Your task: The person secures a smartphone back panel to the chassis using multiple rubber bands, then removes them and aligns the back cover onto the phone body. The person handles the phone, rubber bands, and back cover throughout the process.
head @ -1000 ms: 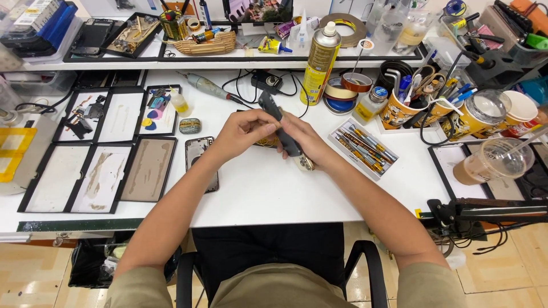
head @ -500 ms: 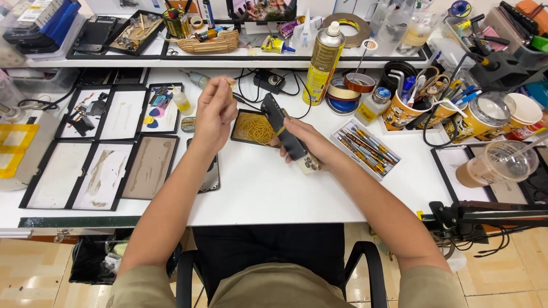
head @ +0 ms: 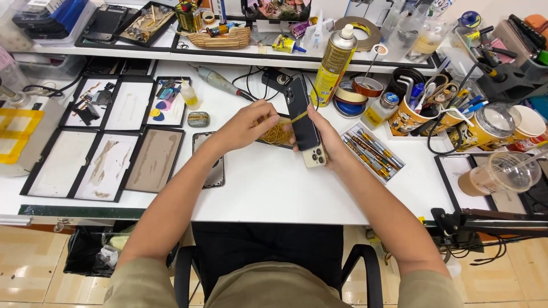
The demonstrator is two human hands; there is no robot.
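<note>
The right hand (head: 326,138) grips a dark phone (head: 302,121) edge-up at the white table's (head: 274,188) centre. The left hand (head: 246,124), fingers pinched shut, pulls a yellow rubber band (head: 290,120) across it. Open tabletop lies toward 6 o'clock; black trays (head: 117,145) crowd 9 o'clock, cups (head: 479,128) 3 o'clock, a spray can (head: 335,65) 12 o'clock

A smartphone (head: 303,122) is gripped on edge by the right hand (head: 326,138) at frame centre, while a yellow rubber band (head: 291,119) is stretched across it by the left hand (head: 246,124). A tray of rubber bands (head: 275,134) is seen beneath, a spray can (head: 334,65) above.
</note>
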